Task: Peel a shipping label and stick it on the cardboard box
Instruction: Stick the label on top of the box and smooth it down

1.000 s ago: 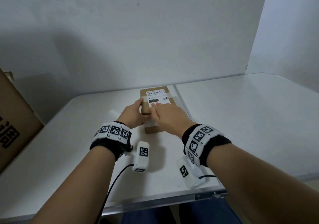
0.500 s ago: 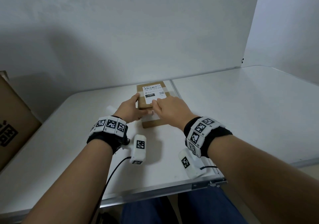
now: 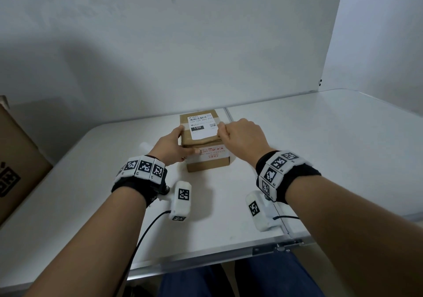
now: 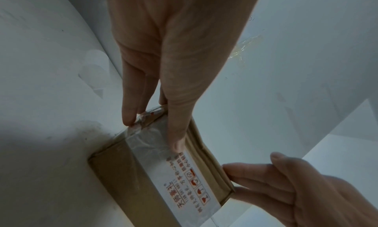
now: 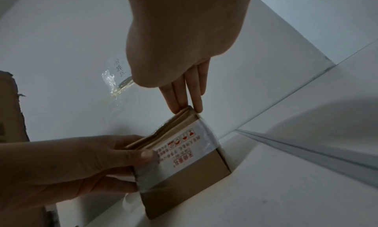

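The cardboard box (image 3: 207,152) sat closed on the white worktop (image 3: 320,159), near its back edge and just beside the seam between the two worktop panels. Contents could not be seen. The shipping label (image 3: 203,126) lay on the box top, white with a barcode and a black "15H" block, its near edge lifting slightly. A band of tape with red printing (image 3: 211,153) ran across the front face of the box (also clear in both wrist views).

The left hand (image 3: 170,146) gripped the box's left side: thumb along the top front edge over the tape, fingers (image 4: 130,112) down the left face. The right hand (image 3: 242,137) was at the box's top right edge, fingers (image 5: 180,91) held straight and close together, tips touching the upper right corner, beside the label's right edge. Whether it pinched the label could not be told.

Left of the box, at the worktop's far left, stood a large brown carton (image 3: 16,159) with black print. Behind the box rose a plain white wall (image 3: 183,44).
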Motion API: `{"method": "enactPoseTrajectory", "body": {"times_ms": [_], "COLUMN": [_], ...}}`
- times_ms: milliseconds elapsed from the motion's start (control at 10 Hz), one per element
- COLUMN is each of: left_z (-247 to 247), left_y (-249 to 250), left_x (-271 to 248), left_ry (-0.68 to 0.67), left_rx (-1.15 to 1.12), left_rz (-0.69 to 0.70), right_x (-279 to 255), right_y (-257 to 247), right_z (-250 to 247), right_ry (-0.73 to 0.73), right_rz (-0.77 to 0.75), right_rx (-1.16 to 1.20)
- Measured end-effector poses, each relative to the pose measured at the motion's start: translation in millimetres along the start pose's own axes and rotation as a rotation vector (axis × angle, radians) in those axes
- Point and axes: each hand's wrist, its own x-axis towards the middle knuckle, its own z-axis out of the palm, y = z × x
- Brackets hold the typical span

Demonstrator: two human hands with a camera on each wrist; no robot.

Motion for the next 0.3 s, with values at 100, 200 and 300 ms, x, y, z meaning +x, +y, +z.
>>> {"method": "enactPoseTrajectory", "body": {"times_ms": [100, 200, 300], "left_z": [-0.3, -1.7, -7.1], "left_y": [2.4, 2.1, 7.1], "left_x": [-0.7, 2.0, 1.0], "left_ry": [-0.011, -0.042, -0.078], "left_rx": [0.017, 0.061, 0.076], "left_rz": [-0.007, -0.022, -0.017], "right_x": [5.1, 16.4, 30.0], "right_y": [-4.9, -12.4, -24.6], "right_z": [-0.6, 1.4, 1.3], "right_ry": [0.020, 0.028, 0.028], "right_rz": [0.011, 0.022, 0.012], "right_rx": [0.034, 0.114, 0.121]}}
